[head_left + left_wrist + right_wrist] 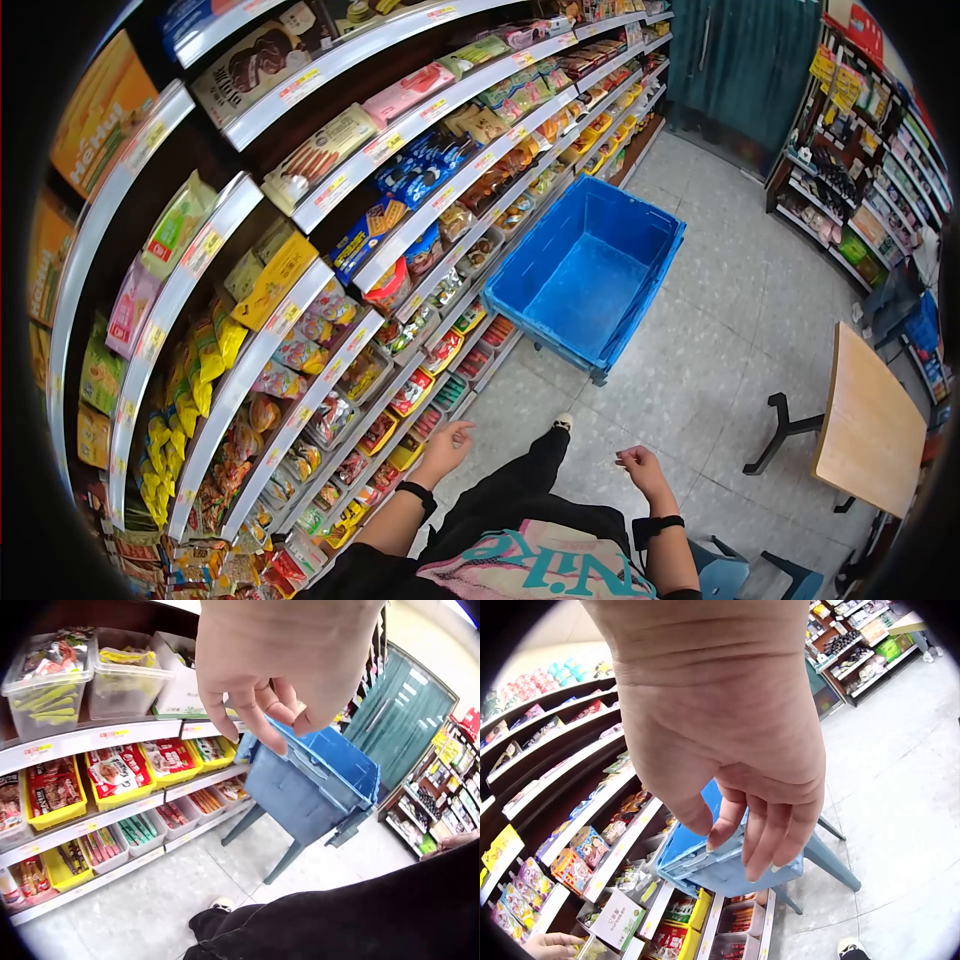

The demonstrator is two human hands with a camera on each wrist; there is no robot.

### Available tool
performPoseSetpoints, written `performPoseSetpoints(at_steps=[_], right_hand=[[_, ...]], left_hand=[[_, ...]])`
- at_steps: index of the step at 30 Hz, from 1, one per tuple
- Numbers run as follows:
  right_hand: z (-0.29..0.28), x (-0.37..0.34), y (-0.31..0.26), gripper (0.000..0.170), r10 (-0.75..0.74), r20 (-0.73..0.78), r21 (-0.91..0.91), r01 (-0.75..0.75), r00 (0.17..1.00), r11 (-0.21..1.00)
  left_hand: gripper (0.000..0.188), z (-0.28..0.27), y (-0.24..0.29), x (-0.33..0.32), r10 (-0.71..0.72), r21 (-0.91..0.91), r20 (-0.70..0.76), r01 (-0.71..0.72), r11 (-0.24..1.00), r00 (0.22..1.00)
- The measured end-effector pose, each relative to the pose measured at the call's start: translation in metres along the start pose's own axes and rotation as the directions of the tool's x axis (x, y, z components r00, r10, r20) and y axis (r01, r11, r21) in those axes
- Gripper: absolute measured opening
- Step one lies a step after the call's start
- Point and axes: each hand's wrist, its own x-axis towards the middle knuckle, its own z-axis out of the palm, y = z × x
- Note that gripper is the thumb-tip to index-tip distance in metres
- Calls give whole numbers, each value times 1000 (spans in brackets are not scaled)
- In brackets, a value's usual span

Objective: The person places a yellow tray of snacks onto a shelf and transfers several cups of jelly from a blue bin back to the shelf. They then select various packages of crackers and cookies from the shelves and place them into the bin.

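Both hands are empty and held in the air at the person's sides, fingers loosely curled. In the head view the left hand (447,450) is beside the low snack shelves, and the right hand (643,470) is over the floor. A blue crate (585,280) with nothing in it stands ahead, apart from both hands; the left wrist view shows the crate (300,776) raised on legs. The left hand (289,667) and the right hand (727,742) hang in front of it in the wrist views, touching nothing.
Shelves (350,180) of packaged snacks run along the left side. A wooden table (870,425) is at the right, with blue stools (722,570) near the person's right side. More shelves (850,170) and a green curtain-like panel (728,80) are at the back.
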Motion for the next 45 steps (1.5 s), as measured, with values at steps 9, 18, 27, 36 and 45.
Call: performPoseSetpoints(at_steps=[9, 18, 27, 36, 45], right_hand=[[-46, 41, -18, 20, 26, -64, -68, -30, 998, 997], [-90, 88, -61, 23, 19, -131, -308, -59, 991, 950], [-147, 111, -74, 24, 44, -199, -305, -104, 979, 947], [-247, 185, -76, 30, 51, -71, -376, -73, 996, 924], [-406, 231, -68, 27, -83, -147, -376, 22, 986, 926]], left_hand=[[27, 71, -4, 98, -131, -168, 257, 177, 970, 958], [31, 121, 23, 185, -72, -166, 408, 152, 974, 910], [28, 144, 76, 233, -101, -141, 391, 167, 976, 915], [26, 188, 127, 250, -92, 77, 214, 77, 994, 972], [34, 252, 147, 251, -400, 488, 227, 252, 836, 888]])
